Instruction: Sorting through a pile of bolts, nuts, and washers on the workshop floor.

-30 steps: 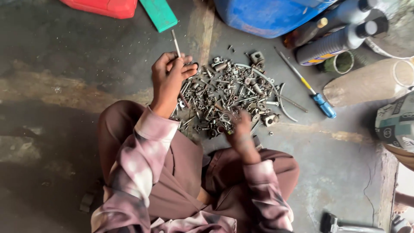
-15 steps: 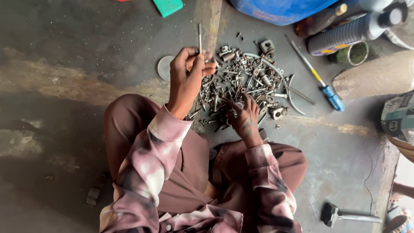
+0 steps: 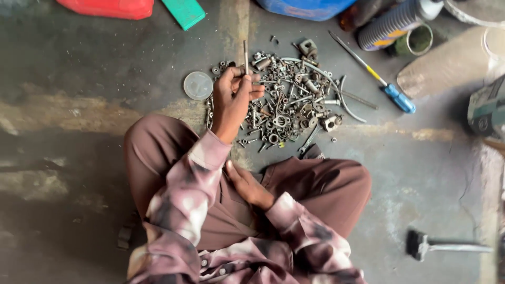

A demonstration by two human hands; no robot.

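Observation:
I sit cross-legged on a stained concrete floor in brown trousers. My left hand is raised over the near left edge of a pile of bolts, nuts and washers and pinches a thin metal rod that points away from me. My right hand lies in my lap between my knees, back up, its fingers partly hidden by my left sleeve. I cannot see whether it holds anything.
A round grey lid lies left of the pile, and a blue-handled screwdriver to its right. A red container, green block, blue drum, ribbed bottle and small tin line the far side. A hammer lies near right.
My right hand has left the pile and drawn back into my lap. My left hand still holds the rod, now turned more upright. The view has shifted right.

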